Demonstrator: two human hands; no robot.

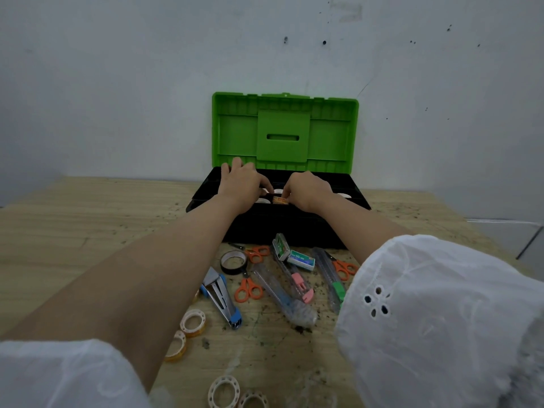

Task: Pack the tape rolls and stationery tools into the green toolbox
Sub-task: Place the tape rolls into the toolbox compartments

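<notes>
I had both hands inside the green toolbox (pixel 285 128), which stood open at the back of the desk (pixel 73 219) with its lid upright against the wall and its black base facing me. My left hand (pixel 243 185) and right hand (pixel 306 189) met over the middle of the tray, fingers pinched together on a small orange-brown tape roll (pixel 280 200) between them; pale rolls showed in the tray beside it, though I could not tell how many. The rest lay loose on the desk in front of the box — a black tape roll (pixel 233 262) touching one of three pairs of orange scissors (pixel 248 288), two staple boxes (pixel 294 254) stacked crosswise, a blue stapler (pixel 223 298) lying open, and three clear utility knives with blue (pixel 282 298), pink (pixel 297 282) and green (pixel 332 278) sliders. Clear tape rolls (pixel 192 322) sat nearer to me by my left forearm, more at the bottom edge. White eyelet sleeves (pixel 441 319) filled the lower corners.
</notes>
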